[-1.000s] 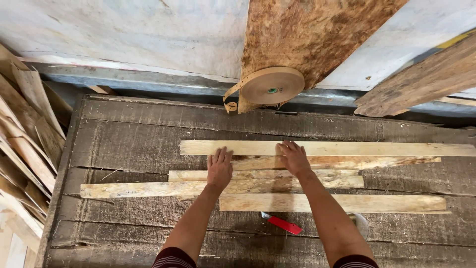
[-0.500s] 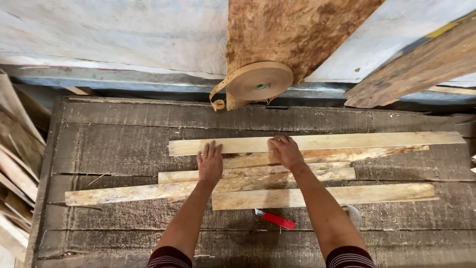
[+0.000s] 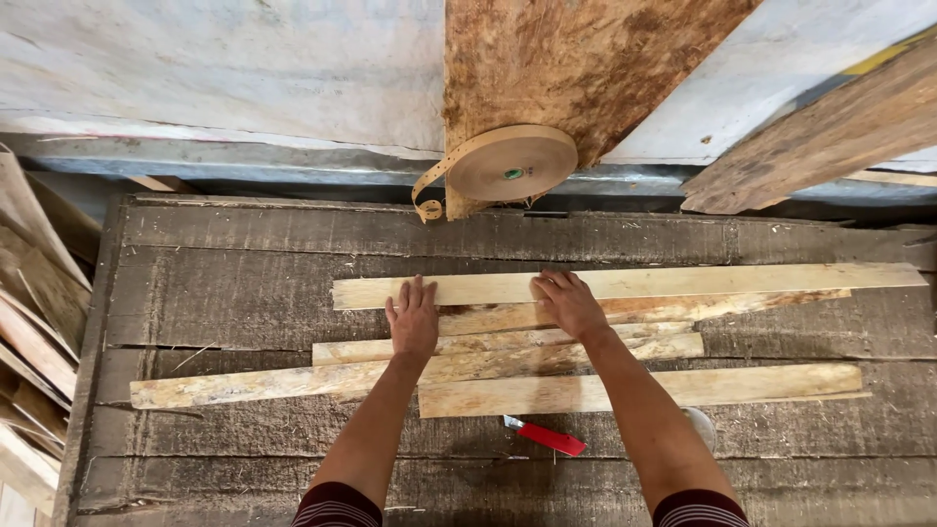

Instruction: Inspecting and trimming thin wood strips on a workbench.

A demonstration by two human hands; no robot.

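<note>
Several thin, pale wood strips [image 3: 625, 284] lie side by side across a dark plank workbench [image 3: 224, 293]. My left hand [image 3: 414, 318] rests flat on them, fingers spread, near the left end of the top strip. My right hand [image 3: 569, 304] presses palm-down on the top strips a little to the right. Neither hand grips anything. The lowest strip [image 3: 644, 388] lies nearest me, between my forearms.
A roll of brown paper tape [image 3: 508, 164] leans against an upright rough board [image 3: 576, 68] at the back edge. A red utility knife [image 3: 545, 436] lies on the bench by my right forearm. Stacked veneer sheets [image 3: 34, 322] stand at the left; a thick plank [image 3: 820, 137] leans at the right.
Both hands stay flat on the strips. The view has shifted, so the strips and hands sit slightly lower and farther left in the frame.
</note>
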